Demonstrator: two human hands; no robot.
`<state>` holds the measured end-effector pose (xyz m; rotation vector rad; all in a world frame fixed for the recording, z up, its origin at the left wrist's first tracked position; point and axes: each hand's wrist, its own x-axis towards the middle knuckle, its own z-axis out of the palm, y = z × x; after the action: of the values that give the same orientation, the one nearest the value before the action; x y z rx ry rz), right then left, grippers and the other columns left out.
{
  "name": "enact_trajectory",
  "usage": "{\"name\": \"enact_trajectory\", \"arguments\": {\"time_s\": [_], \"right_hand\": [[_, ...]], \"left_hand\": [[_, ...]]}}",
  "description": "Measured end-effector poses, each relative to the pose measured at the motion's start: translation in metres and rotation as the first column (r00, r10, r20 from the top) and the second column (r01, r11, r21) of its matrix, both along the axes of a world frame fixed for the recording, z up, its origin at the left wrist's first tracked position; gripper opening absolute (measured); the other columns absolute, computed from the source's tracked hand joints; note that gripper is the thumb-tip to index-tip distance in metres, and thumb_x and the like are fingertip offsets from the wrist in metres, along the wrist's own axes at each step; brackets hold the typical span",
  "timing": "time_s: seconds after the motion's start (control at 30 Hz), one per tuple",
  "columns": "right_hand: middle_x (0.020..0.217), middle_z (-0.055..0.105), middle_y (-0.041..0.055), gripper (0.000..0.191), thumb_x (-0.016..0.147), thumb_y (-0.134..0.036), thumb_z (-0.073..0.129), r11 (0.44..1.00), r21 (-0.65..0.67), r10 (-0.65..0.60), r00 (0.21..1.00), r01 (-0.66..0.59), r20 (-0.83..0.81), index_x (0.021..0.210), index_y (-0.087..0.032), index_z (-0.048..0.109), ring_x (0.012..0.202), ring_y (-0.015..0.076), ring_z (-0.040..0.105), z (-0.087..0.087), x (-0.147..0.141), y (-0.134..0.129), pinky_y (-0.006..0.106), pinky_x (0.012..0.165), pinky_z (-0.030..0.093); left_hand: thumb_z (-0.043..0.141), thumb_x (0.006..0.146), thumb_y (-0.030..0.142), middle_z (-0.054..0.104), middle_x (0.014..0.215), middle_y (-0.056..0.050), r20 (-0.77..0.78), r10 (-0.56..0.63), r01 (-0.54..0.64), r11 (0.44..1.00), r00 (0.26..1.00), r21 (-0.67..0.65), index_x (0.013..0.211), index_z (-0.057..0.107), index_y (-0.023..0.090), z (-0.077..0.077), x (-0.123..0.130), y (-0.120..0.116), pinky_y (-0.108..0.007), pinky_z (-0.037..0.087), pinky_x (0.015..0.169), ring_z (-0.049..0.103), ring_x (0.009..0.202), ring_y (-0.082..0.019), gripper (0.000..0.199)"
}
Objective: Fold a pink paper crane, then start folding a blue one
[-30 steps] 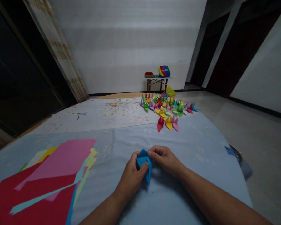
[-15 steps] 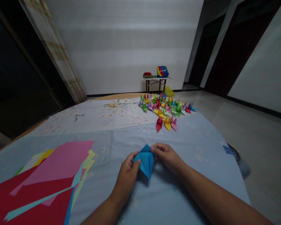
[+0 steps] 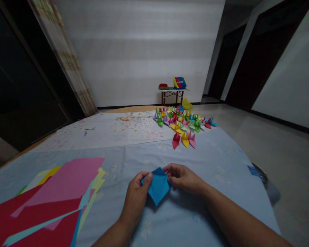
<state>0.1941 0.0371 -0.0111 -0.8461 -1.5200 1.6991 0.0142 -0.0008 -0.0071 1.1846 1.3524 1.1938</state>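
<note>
A blue folded origami paper, kite-shaped with its tip toward me, is held just above the table. My left hand pinches its left side, thumb on top near the upper edge. On the opposite side, my right hand has its thumb and forefinger closed at the right corner; the other fingers curl behind. A darker blue flap shows along the top of the paper. Farther off stand a red folded paper crane, a yellow one and a pink one.
Loose coloured paper sheets lie stacked at the left. Many paper cranes crowd the far right of the cloth-covered table. Beyond stands a small folding table with a colourful box. The table's curved edge falls away at the right.
The blue paper has moved slightly left and toward me. Its front now shows a smooth face where creased flaps showed before. My left thumb has shifted up toward its top edge.
</note>
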Motion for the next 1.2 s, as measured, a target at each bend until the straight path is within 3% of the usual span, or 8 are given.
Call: {"name": "enact_trajectory", "arguments": {"time_s": [0.13, 0.3, 0.5, 0.7, 0.83, 0.97, 1.2], "right_hand": [[0.064, 0.051, -0.0059, 0.032, 0.067, -0.021, 0.064, 0.996, 0.047, -0.069, 0.997, 0.071, -0.032, 0.094, -0.018, 0.047, 0.051, 0.0057, 0.043, -0.002, -0.001, 0.000, 0.018, 0.048, 0.032], [0.063, 0.050, -0.0044, 0.011, 0.073, -0.022, 0.058, 0.975, 0.195, -0.124, 0.991, 0.111, 0.053, 0.078, -0.016, 0.052, 0.056, 0.0068, 0.045, 0.000, -0.004, -0.003, 0.019, 0.053, 0.034], [0.086, 0.062, 0.0042, 0.022, 0.078, -0.019, 0.050, 0.866, 0.499, -0.193, 0.933, 0.016, 0.305, 0.095, -0.017, 0.064, 0.080, 0.0146, 0.056, 0.012, -0.001, -0.010, 0.027, 0.074, 0.042], [0.096, 0.058, 0.0064, 0.035, 0.074, -0.021, 0.059, 0.821, 0.553, -0.090, 0.924, -0.142, 0.372, 0.109, -0.020, 0.059, 0.082, 0.0151, 0.054, 0.016, 0.004, -0.011, 0.027, 0.072, 0.044], [0.087, 0.055, 0.0045, 0.029, 0.078, -0.026, 0.058, 0.788, 0.603, -0.160, 0.902, -0.128, 0.401, 0.106, -0.023, 0.062, 0.075, 0.0133, 0.053, 0.013, 0.003, -0.009, 0.026, 0.069, 0.044], [0.082, 0.050, 0.0043, 0.025, 0.078, -0.029, 0.059, 0.693, 0.709, -0.263, 0.870, -0.131, 0.417, 0.101, -0.025, 0.065, 0.076, 0.0146, 0.051, 0.011, 0.001, -0.007, 0.026, 0.066, 0.042], [0.096, 0.051, 0.0072, 0.021, 0.076, -0.032, 0.062, 0.495, 0.851, -0.329, 0.868, -0.176, 0.371, 0.095, -0.026, 0.066, 0.090, 0.0183, 0.045, 0.020, 0.002, -0.012, 0.032, 0.076, 0.038]], "left_hand": [[0.060, 0.070, 0.045, 0.057, 0.056, 0.001, 0.074, 0.017, -0.017, 1.000, 0.997, -0.006, 0.070, 0.060, 0.014, -0.003, -0.001, 0.002, -0.022, 0.038, 0.052, 0.046, 0.052, -0.012, 0.031], [0.062, 0.069, 0.045, 0.054, 0.055, 0.002, 0.244, 0.035, -0.027, 0.999, 0.969, -0.038, 0.068, 0.058, 0.015, -0.007, -0.002, 0.004, -0.021, 0.037, 0.052, 0.045, 0.051, -0.011, 0.030], [0.065, 0.066, 0.044, 0.050, 0.052, 0.005, 0.309, 0.051, -0.034, 0.998, 0.950, -0.060, 0.065, 0.056, 0.015, -0.009, -0.004, 0.006, -0.020, 0.034, 0.050, 0.043, 0.048, -0.009, 0.030], [0.063, 0.068, 0.045, 0.051, 0.054, 0.004, 0.330, 0.074, -0.057, 0.997, 0.941, -0.060, 0.069, 0.056, 0.016, -0.010, -0.005, 0.005, -0.020, 0.035, 0.051, 0.044, 0.050, -0.010, 0.031], [0.063, 0.069, 0.044, 0.050, 0.054, 0.004, 0.322, 0.054, -0.046, 0.998, 0.945, -0.033, 0.069, 0.056, 0.015, -0.011, -0.005, 0.006, -0.021, 0.035, 0.051, 0.042, 0.050, -0.009, 0.030], [0.061, 0.072, 0.044, 0.051, 0.056, 0.004, 0.269, 0.038, -0.040, 0.999, 0.962, 0.000, 0.070, 0.056, 0.014, -0.012, -0.006, 0.005, -0.021, 0.036, 0.052, 0.043, 0.051, -0.009, 0.030], [0.064, 0.067, 0.046, 0.056, 0.057, 0.003, 0.247, 0.033, -0.033, 0.999, 0.968, -0.002, 0.075, 0.059, 0.015, -0.012, -0.006, 0.006, -0.022, 0.039, 0.052, 0.049, 0.052, -0.012, 0.032]]}}
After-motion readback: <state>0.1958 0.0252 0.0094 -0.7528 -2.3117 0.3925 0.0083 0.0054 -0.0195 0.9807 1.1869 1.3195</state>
